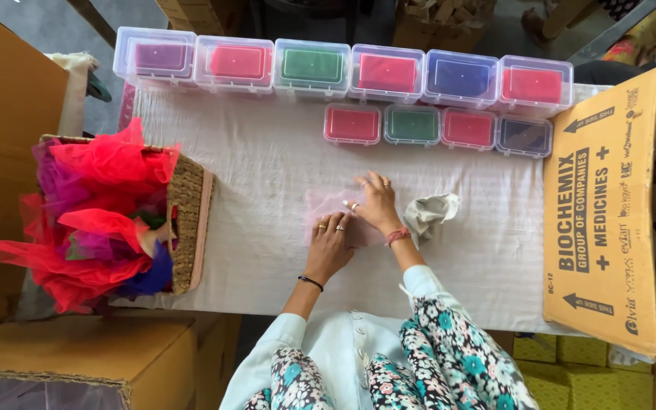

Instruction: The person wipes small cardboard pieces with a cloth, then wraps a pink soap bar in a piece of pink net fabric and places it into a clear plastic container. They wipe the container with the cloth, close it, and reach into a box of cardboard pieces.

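A thin pale pink piece of net fabric [320, 206] lies flat on the white tablecloth [267, 159] in front of me. My left hand [330, 243] presses down on its near edge, fingers together, rings on them and a black band at the wrist. My right hand [377, 203] rests on the fabric's right part with fingers spread, a red thread at the wrist. A crumpled grey-white cloth [428, 212] lies just right of my right hand.
A woven basket [189, 220] full of red, purple and blue net fabric stands at the left. Clear lidded boxes with coloured contents [311, 68] line the far edge, smaller ones [411, 125] in front. A cardboard box [605, 212] stands right, more cartons at left.
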